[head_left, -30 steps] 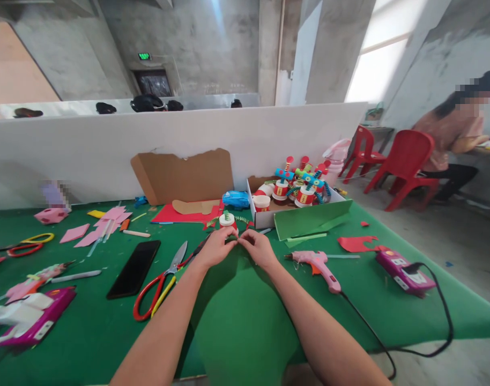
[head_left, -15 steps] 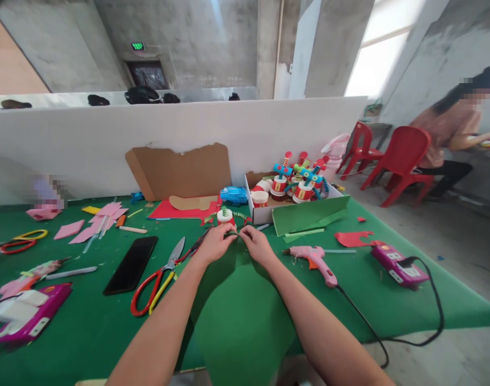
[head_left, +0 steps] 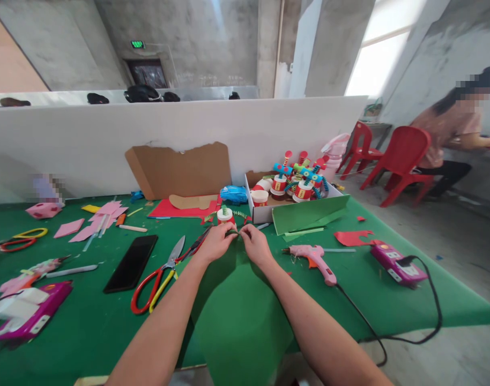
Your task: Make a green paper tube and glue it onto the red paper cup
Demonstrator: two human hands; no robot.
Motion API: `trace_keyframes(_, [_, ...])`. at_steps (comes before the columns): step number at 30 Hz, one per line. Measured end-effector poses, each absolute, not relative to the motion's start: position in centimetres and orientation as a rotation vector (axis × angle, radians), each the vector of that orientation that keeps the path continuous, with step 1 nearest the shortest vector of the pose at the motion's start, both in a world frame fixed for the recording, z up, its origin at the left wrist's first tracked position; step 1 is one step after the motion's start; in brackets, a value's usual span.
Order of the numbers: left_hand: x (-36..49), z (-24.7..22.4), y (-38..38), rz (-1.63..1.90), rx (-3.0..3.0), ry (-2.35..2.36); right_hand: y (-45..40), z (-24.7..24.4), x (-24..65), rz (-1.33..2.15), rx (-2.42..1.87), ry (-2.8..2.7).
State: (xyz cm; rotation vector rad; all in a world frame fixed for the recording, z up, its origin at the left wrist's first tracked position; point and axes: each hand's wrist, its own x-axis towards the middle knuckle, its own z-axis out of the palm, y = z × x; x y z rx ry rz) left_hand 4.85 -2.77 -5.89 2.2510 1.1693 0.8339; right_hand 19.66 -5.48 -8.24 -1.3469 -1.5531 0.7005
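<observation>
My left hand and my right hand meet near the middle of the green table, fingertips almost touching. Both are pinched on something small that I cannot make out. Just beyond them stands a small red and white cup figure with coiled green paper arms. Red and yellow handled scissors lie open beside my left forearm, with a black phone further left. A pink glue gun rests to the right of my right hand.
A white box of finished figures stands at the back, beside folded green paper and brown cardboard. Purple power strips sit at both sides, a black cable hanging at right. A person sits beyond red chairs.
My hands stay nearly in place, with slight finger movement. The seated person's arm at the far right has shifted a little.
</observation>
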Motion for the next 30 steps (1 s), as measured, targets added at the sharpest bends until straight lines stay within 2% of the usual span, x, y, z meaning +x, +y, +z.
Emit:
trace_keyframes(16, [5.1, -5.6, -2.6, 0.848, 2.219, 1.185, -5.5, -8.8, 18.9, 0.644, -1.356, -1.45])
trace_keyframes(23, [4.5, -5.7, -2.4, 0.859, 2.186, 1.205, -4.6, -8.7, 20.8, 1.027, -1.273, -1.471])
trace_keyframes(26, [4.3, -5.6, -2.3, 0.866, 2.167, 1.216, -4.8, -8.4, 22.0, 1.122, -1.279, -1.607])
trace_keyframes(30, [4.2, -5.4, -2.4, 0.884, 2.158, 1.232, -5.3, -8.0, 22.7, 0.967, -1.293, -1.873])
